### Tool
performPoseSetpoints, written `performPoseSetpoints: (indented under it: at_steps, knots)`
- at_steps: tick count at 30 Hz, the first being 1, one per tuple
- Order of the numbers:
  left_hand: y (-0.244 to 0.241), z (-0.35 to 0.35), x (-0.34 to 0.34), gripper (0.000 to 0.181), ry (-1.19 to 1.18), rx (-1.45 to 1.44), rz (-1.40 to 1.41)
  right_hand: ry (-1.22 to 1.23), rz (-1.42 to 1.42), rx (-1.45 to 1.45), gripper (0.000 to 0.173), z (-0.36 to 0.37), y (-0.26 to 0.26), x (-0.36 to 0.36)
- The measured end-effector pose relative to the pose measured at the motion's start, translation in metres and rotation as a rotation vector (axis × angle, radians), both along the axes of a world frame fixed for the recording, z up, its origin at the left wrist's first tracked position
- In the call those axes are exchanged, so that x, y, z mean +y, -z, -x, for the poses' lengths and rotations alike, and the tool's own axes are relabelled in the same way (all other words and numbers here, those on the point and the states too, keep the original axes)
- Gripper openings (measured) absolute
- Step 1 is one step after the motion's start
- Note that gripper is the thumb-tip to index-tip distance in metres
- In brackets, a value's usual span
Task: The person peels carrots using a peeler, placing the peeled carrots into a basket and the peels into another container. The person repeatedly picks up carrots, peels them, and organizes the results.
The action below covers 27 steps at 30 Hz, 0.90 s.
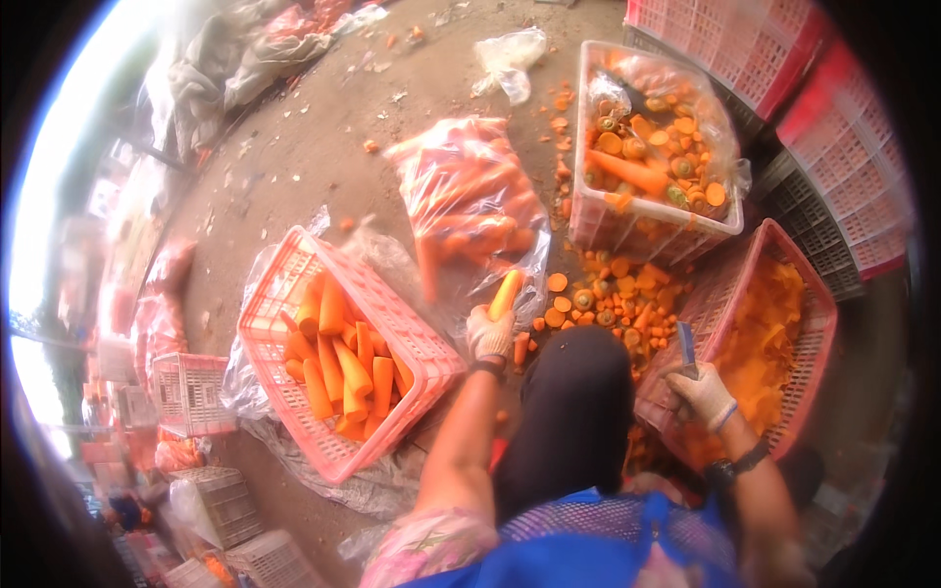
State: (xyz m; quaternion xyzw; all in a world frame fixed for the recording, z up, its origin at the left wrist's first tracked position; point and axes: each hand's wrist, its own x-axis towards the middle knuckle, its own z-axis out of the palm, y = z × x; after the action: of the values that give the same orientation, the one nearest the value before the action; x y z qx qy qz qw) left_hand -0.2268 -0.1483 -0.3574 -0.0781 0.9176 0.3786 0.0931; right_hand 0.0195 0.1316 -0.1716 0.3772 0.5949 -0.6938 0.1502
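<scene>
My gloved left hand [490, 334] grips a carrot [506, 294] that points up and away from me, near the open end of a clear plastic bag of carrots [478, 191]. In my gloved right hand [702, 397] is a tool with a flat metal blade [687, 344], blade upward; its handle is mostly hidden by my fingers. That hand is over the near side of a pink crate of carrot peelings [761, 345]. To the left, a tilted pink plastic crate [353, 275] contains peeled carrots with cut ends [345, 360].
Carrot ends and slices [610, 294] lie heaped on the ground beyond my knee [584, 375]. A plastic-lined crate [654, 239] of carrot scraps stands behind them. Stacked crates [845, 140] rise at far right. A crumpled plastic bag [511, 62] lies on the dirt floor.
</scene>
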Motion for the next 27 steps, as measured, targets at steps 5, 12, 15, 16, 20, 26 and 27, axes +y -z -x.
performPoseSetpoints:
  at_steps: [5,12,15,16,20,26,27]
  knots:
    - [-0.124,-0.01,-0.017,0.055,0.171,0.321,-0.454,0.086,0.076,0.126,0.028,-0.013,0.015,0.001]
    - [-0.34,-0.054,0.03,0.066,0.397,0.309,-1.413,0.262,-0.198,0.497,0.07,-0.052,-0.046,-0.011]
    - [-0.336,-0.078,0.082,0.043,0.567,0.041,-1.535,0.307,-0.149,0.416,0.066,-0.08,-0.075,0.002]
    - [-0.338,-0.101,0.099,0.046,0.556,-0.062,-1.477,0.321,-0.132,0.438,0.053,-0.089,-0.085,0.009]
    - [-0.28,-0.18,0.158,0.051,0.41,-0.509,-1.279,0.429,0.039,0.632,0.024,-0.124,-0.113,0.011]
    - [-0.232,-0.24,0.2,0.055,0.514,-1.073,-1.114,0.028,-0.225,0.67,0.024,-0.162,-0.107,0.004]
    - [-0.224,-0.247,0.206,0.056,0.608,-1.036,-1.085,-0.081,-0.262,0.702,0.024,-0.162,-0.102,0.007]
